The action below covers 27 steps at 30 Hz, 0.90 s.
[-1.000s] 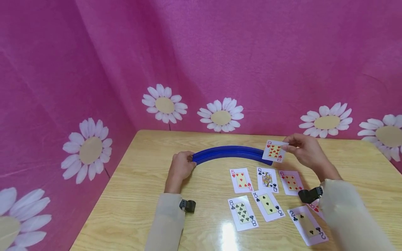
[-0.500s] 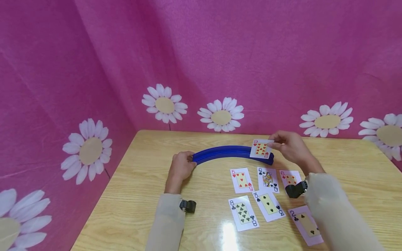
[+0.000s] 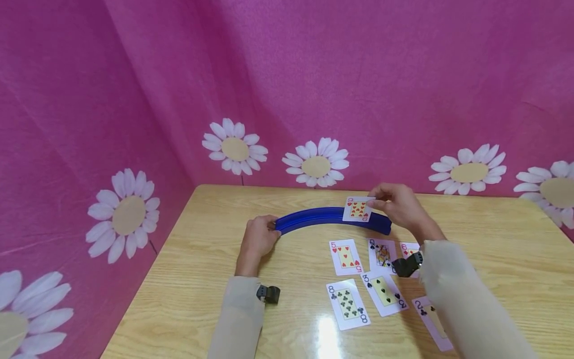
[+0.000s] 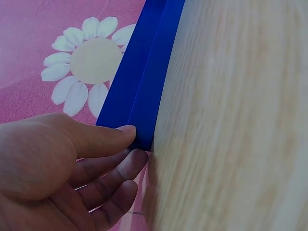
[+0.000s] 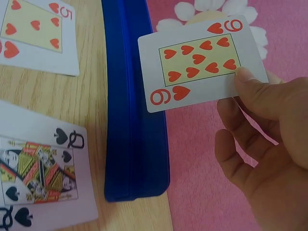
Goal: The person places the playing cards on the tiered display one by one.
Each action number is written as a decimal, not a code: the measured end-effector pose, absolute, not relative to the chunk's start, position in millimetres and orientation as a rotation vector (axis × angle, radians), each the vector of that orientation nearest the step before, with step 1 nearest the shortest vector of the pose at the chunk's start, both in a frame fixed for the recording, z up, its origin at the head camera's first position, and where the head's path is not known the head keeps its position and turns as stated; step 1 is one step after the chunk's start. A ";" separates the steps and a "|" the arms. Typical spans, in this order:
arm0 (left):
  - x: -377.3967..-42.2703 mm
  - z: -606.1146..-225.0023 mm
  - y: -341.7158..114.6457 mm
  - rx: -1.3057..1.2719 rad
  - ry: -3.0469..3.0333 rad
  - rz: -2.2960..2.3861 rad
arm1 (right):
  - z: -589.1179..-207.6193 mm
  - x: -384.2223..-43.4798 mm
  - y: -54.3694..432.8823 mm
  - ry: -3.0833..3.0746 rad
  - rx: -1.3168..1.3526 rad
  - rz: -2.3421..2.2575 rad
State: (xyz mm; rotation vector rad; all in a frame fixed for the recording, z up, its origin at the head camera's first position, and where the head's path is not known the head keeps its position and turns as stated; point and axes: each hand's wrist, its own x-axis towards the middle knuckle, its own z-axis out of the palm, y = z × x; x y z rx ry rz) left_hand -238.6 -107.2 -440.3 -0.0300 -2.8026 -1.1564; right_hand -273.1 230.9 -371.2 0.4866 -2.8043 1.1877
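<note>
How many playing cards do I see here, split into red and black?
Red: 3 (nine of hearts, five of hearts, six of diamonds)
Black: 4 (queen of spades, three of spades, eight of clubs, two of clubs)
Total: 7 in sight; the right sleeve may hide more.

The left hand [image 3: 257, 240] is gripping the left end of a curved holder [image 3: 314, 217] on a table [image 3: 193, 279], while the right hand [image 3: 399, 203] is holding the nine of hearts [image 3: 357, 209] over its right half, a cloth [image 3: 341, 75] hanging behind. Before the holder, the five of hearts [image 3: 345, 257], queen of spades [image 3: 382, 253] and six of diamonds [image 3: 410, 249] are lying left to right, with the eight of clubs [image 3: 348, 304], three of spades [image 3: 384, 293] and two of clubs [image 3: 431, 323] forming a nearer row.
</note>
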 end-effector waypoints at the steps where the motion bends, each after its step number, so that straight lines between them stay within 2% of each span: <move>1: -238.7 -440.2 -106.9 -0.033 -2.801 -1.157 | -370.8 -273.7 229.5 -2.804 0.482 1.190; 27: -238.4 -438.8 -106.5 0.009 -2.810 -1.192 | -370.1 -288.2 172.0 -2.780 0.574 1.291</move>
